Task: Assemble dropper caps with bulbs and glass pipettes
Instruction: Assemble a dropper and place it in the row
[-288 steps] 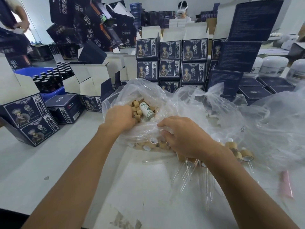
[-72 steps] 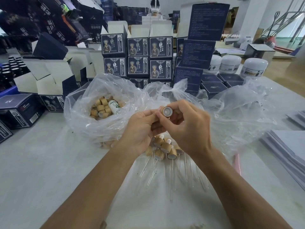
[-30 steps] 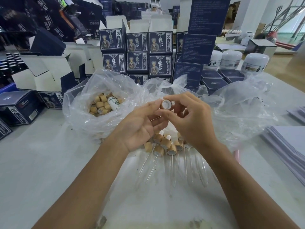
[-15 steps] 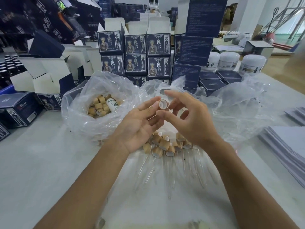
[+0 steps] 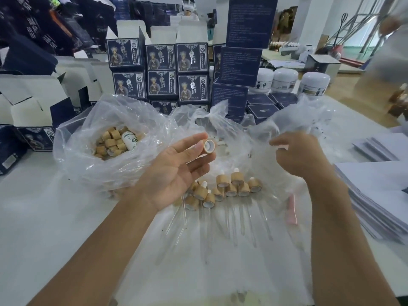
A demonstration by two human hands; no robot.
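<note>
The left hand (image 5: 174,171), palm up, pinches a bamboo dropper cap (image 5: 209,146) between thumb and fingertips, its open white-lined end facing the camera. The right hand (image 5: 302,154) reaches into a crumpled clear plastic bag (image 5: 293,127) with fingers curled; it seems to pinch something small and white, but blur hides what. Below the hands, assembled droppers (image 5: 229,188) lie in a cluster on plastic sheet, glass pipettes pointing toward the camera. A second bag of loose caps (image 5: 112,142) sits left. Stacked navy boxes (image 5: 161,71) and white jars (image 5: 283,80) crowd the desk (image 5: 39,217) behind.
</note>
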